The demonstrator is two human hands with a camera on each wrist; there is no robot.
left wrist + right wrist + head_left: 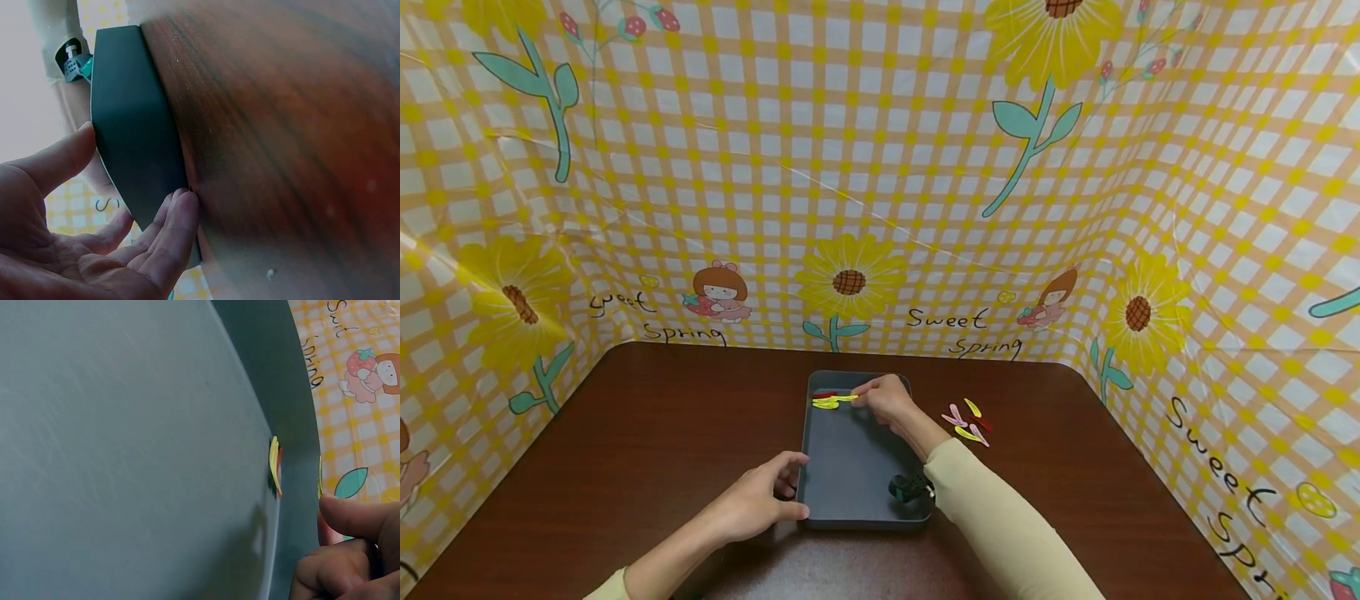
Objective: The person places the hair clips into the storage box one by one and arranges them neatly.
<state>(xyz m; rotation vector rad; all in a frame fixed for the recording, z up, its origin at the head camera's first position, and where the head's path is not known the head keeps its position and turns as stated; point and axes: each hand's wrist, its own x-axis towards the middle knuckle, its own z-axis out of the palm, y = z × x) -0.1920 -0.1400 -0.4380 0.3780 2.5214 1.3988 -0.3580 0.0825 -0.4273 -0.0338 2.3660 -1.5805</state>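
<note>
In the head view, below centre, we see the left hand point(751, 502), thumb and fingers apart, gripping one tray point(853, 475) at its left edge; the right hand point(886, 397) pinches one yellow clip point(847, 398) over the tray's far end; right of centre we count two loose yellow clips point(967, 434), one red, and pink ones overlapping; in the left wrist view, the thumb meets the rim, fingertips the outer wall; in the right wrist view, at lower right, thumb and finger close together.
</note>
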